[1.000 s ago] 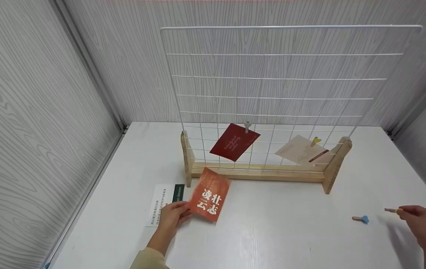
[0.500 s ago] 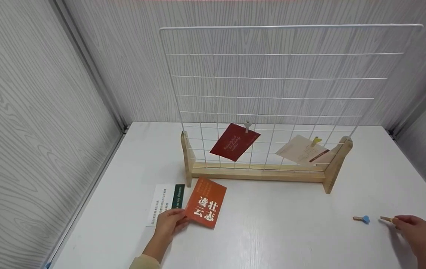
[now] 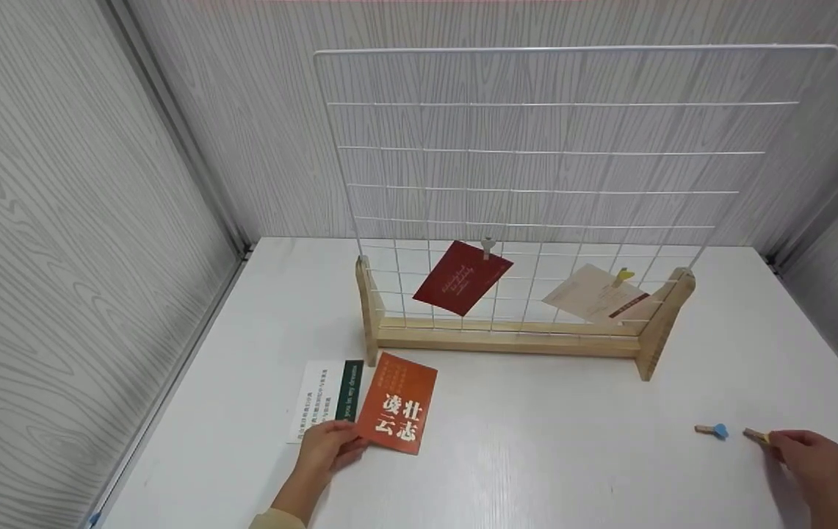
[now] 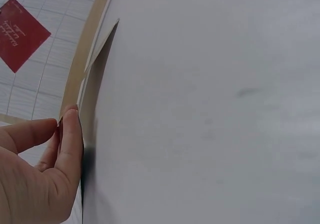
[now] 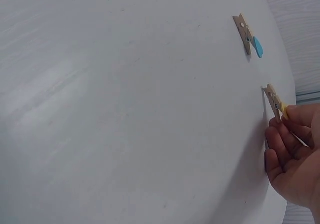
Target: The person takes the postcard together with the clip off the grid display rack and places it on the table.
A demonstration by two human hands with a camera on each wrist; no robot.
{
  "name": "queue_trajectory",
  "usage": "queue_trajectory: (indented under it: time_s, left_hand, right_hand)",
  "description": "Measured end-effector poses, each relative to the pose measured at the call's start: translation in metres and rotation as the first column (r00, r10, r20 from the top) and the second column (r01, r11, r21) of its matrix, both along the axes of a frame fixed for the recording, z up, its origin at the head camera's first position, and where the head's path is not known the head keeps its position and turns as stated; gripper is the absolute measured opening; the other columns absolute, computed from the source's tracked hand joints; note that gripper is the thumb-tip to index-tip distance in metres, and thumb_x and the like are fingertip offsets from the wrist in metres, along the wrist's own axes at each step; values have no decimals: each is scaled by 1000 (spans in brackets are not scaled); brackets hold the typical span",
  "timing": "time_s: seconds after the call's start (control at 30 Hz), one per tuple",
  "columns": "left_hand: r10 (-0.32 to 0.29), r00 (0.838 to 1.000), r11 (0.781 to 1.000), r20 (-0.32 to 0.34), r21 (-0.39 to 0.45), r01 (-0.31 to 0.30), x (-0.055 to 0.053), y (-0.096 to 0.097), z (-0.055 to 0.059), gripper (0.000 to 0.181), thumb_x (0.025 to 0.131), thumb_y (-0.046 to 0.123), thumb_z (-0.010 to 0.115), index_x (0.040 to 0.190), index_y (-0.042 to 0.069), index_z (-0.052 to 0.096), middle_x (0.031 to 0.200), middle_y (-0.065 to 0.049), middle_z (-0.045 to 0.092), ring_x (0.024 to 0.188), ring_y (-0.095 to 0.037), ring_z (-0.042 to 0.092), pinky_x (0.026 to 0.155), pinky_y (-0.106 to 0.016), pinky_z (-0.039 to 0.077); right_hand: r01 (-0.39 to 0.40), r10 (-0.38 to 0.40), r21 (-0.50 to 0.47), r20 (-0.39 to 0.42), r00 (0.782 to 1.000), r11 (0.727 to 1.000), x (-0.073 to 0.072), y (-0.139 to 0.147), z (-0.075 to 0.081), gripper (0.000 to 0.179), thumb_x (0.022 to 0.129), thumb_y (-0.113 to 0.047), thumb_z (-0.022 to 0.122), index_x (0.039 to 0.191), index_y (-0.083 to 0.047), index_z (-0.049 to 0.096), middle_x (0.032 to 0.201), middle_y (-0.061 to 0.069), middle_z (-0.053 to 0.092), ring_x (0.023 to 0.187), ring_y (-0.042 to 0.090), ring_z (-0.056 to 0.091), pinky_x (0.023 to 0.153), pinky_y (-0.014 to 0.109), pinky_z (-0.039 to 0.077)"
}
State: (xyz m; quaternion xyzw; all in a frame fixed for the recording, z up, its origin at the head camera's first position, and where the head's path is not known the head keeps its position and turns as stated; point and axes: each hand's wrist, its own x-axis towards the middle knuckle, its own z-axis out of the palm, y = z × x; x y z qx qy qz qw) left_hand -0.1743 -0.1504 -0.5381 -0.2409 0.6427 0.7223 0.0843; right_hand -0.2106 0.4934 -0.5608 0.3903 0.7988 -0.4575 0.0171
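My left hand [image 3: 327, 450] pinches the lower left edge of an orange card [image 3: 398, 404] with white characters, seen edge-on in the left wrist view. Partly under that hand lies a white card [image 3: 312, 393] with a dark green strip. At the right, my right hand [image 3: 809, 461] pinches a wooden clothespin [image 5: 275, 104] by its yellow end between thumb and fingers, close over the table. Just left of it a second clothespin [image 3: 711, 430], topped with a blue heart, lies on the table.
A white wire grid [image 3: 536, 192] stands upright in a wooden base [image 3: 507, 342] at the back. Clipped to it are a dark red card [image 3: 463, 279] and a cream card [image 3: 595, 294]. Grey wood-grain walls [image 3: 59, 220] enclose the white table [image 3: 536, 470].
My left hand has drawn the orange card down and slightly left, toward me. My right hand has brought the yellow-ended clothespin lower and a little left, nearer the blue one.
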Motion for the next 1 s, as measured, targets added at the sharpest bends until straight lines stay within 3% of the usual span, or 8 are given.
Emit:
queue_trajectory:
  time_s: [0.23, 0.47, 0.8, 1.0]
  left_hand:
    - [-34, 999, 998, 8, -46, 35, 3, -2, 2, 24, 79, 2, 56, 99, -10, 52, 74, -12, 61, 68, -21, 61, 63, -30, 50]
    - [-97, 995, 986, 33, -136, 100, 3, -4, 5, 24, 80, 5, 56, 98, -11, 54, 72, -12, 62, 66, -21, 61, 60, -29, 50]
    - [-179, 975, 963, 133, -182, 201, 2, -6, 7, 31, 85, 18, 52, 99, -10, 53, 74, -11, 62, 67, -21, 62, 58, -29, 50]
    - [-215, 965, 955, 153, -175, 240, 1, -9, 12, 32, 87, 21, 49, 97, -9, 52, 74, -12, 63, 67, -22, 62, 58, -29, 50]
  right_hand:
    - [23, -22, -10, 32, 999, 1000, -1, -4, 4, 42, 84, -17, 53, 114, 10, 43, 82, 16, 53, 70, 23, 52, 52, 28, 46]
    - [26, -27, 15, 49, 998, 1000, 7, -19, 23, 40, 84, -15, 49, 112, 13, 43, 61, 6, 53, 52, 13, 48, 43, 25, 41]
    - [3, -5, 80, 15, 1000, 997, 16, -25, 34, 39, 83, -15, 48, 107, 15, 45, 55, 1, 51, 55, 17, 49, 45, 28, 41]
    - [-14, 11, 103, 30, 999, 995, 17, -24, 33, 39, 83, -17, 47, 106, 15, 46, 54, 1, 52, 56, 20, 48, 45, 28, 40]
